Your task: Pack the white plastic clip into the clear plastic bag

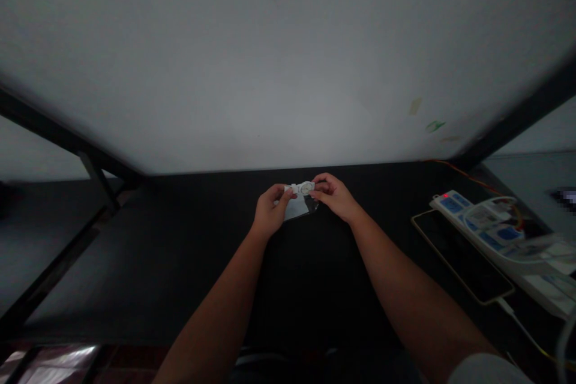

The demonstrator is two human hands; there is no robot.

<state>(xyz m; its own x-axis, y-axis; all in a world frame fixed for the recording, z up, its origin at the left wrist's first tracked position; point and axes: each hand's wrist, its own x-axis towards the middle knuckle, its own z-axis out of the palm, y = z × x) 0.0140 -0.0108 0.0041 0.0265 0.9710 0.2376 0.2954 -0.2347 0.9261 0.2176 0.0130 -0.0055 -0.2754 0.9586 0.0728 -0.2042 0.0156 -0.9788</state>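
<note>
Both my hands meet over the far middle of a black table [180,252]. My left hand [270,211] and my right hand [335,195] each pinch one end of a small white strip-like object [302,188] with a round part in its middle. Just below it, between the hands, hangs or lies a small clear plastic bag [299,208] with something pale inside. I cannot tell which hand touches the bag.
A dark phone [463,255] with a white cable lies on the table at right. Beside it runs a white and blue power strip [490,231] with a red light and several plugs. A white wall [288,60] stands behind the table.
</note>
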